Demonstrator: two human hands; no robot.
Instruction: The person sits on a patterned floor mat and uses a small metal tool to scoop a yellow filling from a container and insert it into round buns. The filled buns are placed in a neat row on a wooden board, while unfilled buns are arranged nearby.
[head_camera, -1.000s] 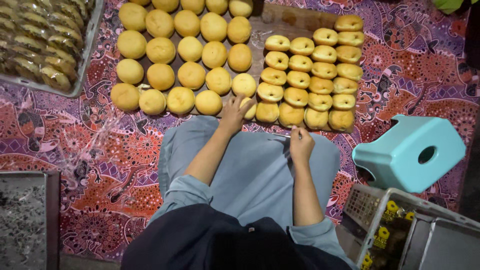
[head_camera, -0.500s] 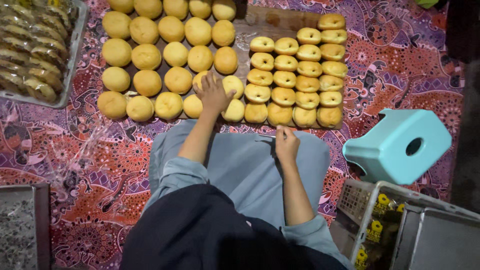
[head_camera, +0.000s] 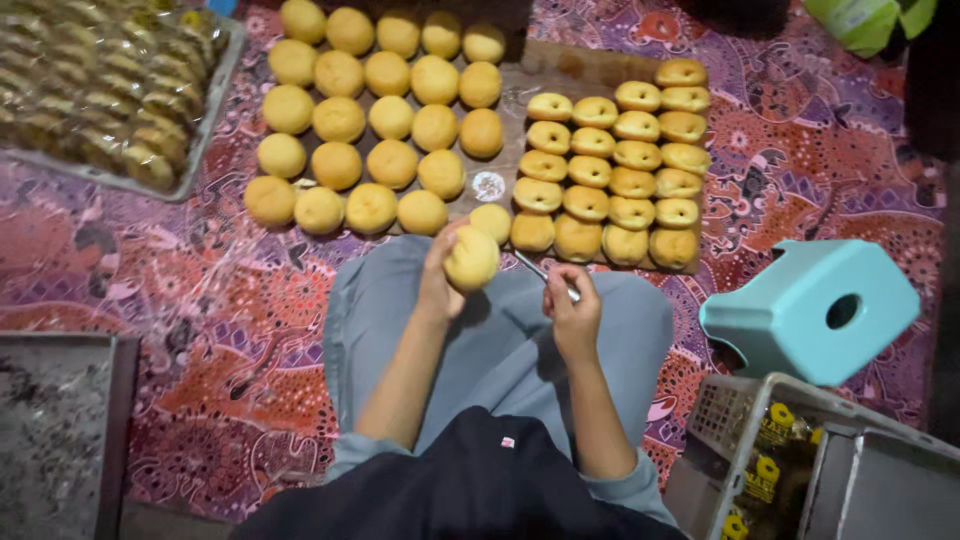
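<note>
The patterned cloth (head_camera: 820, 190) in purple and red is spreading out under everything, reaching far beyond both sets of fingers. Ahead of the fingertips the brown board (head_camera: 590, 70) is carrying two groups: round plain buns (head_camera: 390, 160) sitting in rows beyond the left hand's fingers, and buns with hollowed tops (head_camera: 615, 185) lying in rows beyond the right hand's fingers. Far off to the left of the left fingers, a tray of wrapped pastries (head_camera: 95, 90) is resting on the cloth. Out to the right of the right fingers, a turquoise stool (head_camera: 810, 310) is lying tipped on its side, with a white crate (head_camera: 745, 420) just behind it, nearer the person. Now the left hand (head_camera: 440, 275) is lifting one bun (head_camera: 472, 258) off the board, fingers curled around its back and gripping it firmly, just above the grey-clad lap. The right hand (head_camera: 572, 315) is closing its fingers into a fist around a thin metal tool (head_camera: 540, 272), its tip pointing toward the raised bun, close beside it but not touching
</note>
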